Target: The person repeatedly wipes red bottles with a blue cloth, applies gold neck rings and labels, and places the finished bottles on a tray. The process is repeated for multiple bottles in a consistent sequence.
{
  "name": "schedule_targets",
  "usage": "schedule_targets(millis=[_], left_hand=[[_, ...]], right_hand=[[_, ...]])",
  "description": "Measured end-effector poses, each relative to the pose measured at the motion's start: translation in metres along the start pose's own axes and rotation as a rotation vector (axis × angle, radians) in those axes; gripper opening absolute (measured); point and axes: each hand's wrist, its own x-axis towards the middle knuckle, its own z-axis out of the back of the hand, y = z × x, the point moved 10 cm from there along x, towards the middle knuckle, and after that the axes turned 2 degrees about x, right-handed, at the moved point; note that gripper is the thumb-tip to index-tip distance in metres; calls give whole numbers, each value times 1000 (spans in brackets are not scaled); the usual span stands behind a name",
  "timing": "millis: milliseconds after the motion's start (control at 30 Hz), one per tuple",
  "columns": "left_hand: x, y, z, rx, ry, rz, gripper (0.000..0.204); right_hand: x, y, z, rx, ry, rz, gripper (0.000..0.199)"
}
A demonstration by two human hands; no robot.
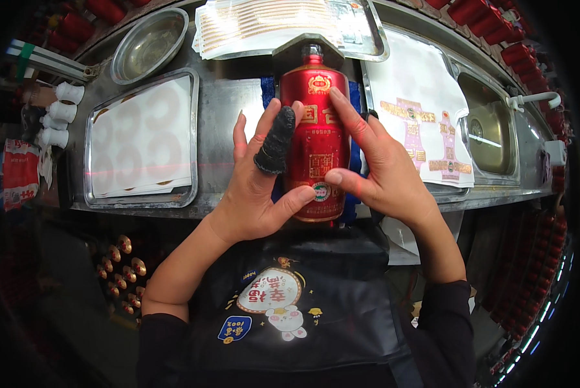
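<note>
Bottle point(316, 145) rests between left hand point(254, 187) and right hand point(392, 167); tray point(195, 136) holds sheets point(138, 143).

Glossy red bottle point(317, 143) lying on its side at the front of the counter point(207, 132)
Gold lettering, gold emblems and a round green-and-white mark face up; the narrow neck, clear at its tip, points toward the far side.

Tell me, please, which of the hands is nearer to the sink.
Right. The right hand is left of the sink, across the labels; the left hand is farther away, at the bottle's left.
</note>
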Motion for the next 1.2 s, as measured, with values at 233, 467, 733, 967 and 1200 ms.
schedule_targets(millis=[233,467,733,967,1200], left_hand=[[-7,3,-1,-128,-10,-39,81],[-8,2,-5,-103,-6,-62,81],[-7,2,-5,-97,22,-48,85],[-8,5,-1,-166,-9,-28,88],[-14,7,-14,-438,83,105,109]], right_hand=[[-18,-1,-5,-49,33,75,82],[-18,-5,-8,-40,26,95,88],[-18,-6,-4,0,28,84,90],[-21,-16,2,184,-74,122,91],[-29,-109,44,1271,-614,-504,56]])
